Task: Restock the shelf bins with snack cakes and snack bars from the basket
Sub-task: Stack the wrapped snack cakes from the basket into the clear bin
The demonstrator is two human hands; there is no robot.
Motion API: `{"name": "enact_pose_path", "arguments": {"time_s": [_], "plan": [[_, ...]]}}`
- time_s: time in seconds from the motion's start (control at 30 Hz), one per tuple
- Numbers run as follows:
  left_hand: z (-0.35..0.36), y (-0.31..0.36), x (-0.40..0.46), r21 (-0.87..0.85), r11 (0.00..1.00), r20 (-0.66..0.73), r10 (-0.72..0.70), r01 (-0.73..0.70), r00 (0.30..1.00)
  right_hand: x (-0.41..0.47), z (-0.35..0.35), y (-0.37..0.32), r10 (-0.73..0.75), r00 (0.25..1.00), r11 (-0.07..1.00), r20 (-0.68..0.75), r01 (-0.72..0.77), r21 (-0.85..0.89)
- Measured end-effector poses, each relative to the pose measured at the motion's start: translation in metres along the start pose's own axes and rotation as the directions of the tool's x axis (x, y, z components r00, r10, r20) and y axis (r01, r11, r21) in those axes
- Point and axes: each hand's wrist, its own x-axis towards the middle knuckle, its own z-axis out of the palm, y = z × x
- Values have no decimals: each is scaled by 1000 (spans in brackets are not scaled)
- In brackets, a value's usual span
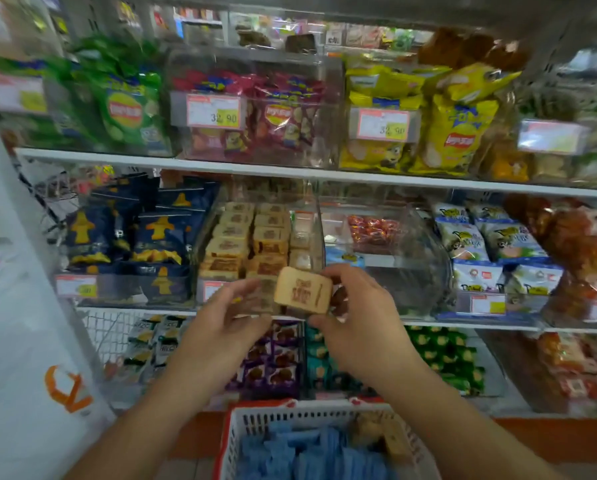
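A tan wrapped snack cake (303, 294) is pinched between the thumb and fingers of my right hand (354, 322), just in front of a clear shelf bin (217, 289) stacked with several matching cakes (248, 237). My left hand (221, 327) is raised beside it with fingers curled near a second blurred wrapper; whether it grips that wrapper is unclear. Below, a white and red basket (241, 424) holds several blue snack bar packs (304, 455) and a few tan cakes (380, 431).
A nearly empty clear bin (411, 278) with red packets stands right of the cake bin, dark blue bags (134, 237) to the left. Chip bags (283, 112) fill the upper shelf, small packets (283, 358) the lower. A white plastic bag (30, 341) hangs at left.
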Motion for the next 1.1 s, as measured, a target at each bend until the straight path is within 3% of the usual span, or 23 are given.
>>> {"name": "enact_pose_path", "arguments": {"time_s": [0.03,0.13,0.27,0.43,0.7,0.93,1.1], "plan": [[-10,-4,15,166,985,-36,48,-42,998,20,2,-6,20,1000,1000,6,-20,-5],[-38,-18,54,581,810,-37,120,-76,992,84,10,-17,29,1000,997,-4,-29,-77],[-55,-42,86,735,676,-18,94,-50,995,149,34,-13,61,998,972,20,-55,-230],[-54,-64,92,797,601,-46,169,-66,985,178,59,-7,118,986,927,115,-68,-369],[-54,-79,95,801,586,-36,251,-123,967,186,68,-9,175,952,950,252,-96,-297],[-57,-75,91,790,598,-23,253,-138,967,167,74,-8,209,941,972,267,-170,-162],[-56,-55,75,747,653,-23,209,-122,978,136,62,-13,85,980,985,182,-55,-163]]}}
